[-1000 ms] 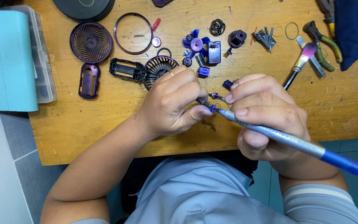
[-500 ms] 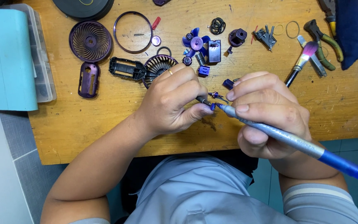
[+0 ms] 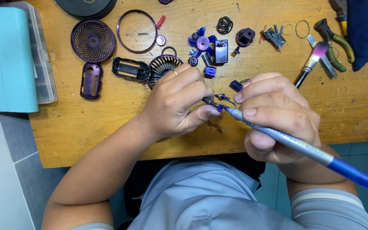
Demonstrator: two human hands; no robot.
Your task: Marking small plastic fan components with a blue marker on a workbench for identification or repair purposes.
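Two hands work at a wooden table: the left hand (image 3: 177,102) and the right hand (image 3: 277,117). One silver and blue screwdriver (image 3: 294,145). Two round purple fan grilles (image 3: 93,40), far left. One thin ring (image 3: 137,30). One blue fan blade (image 3: 202,41). One pair of pliers (image 3: 334,39), far right.

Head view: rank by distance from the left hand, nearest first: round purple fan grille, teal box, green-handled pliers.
From the left hand:
1. Round purple fan grille, up and to its left on the table.
2. Teal box, at the table's far left edge.
3. Green-handled pliers, far right, beyond the right hand.
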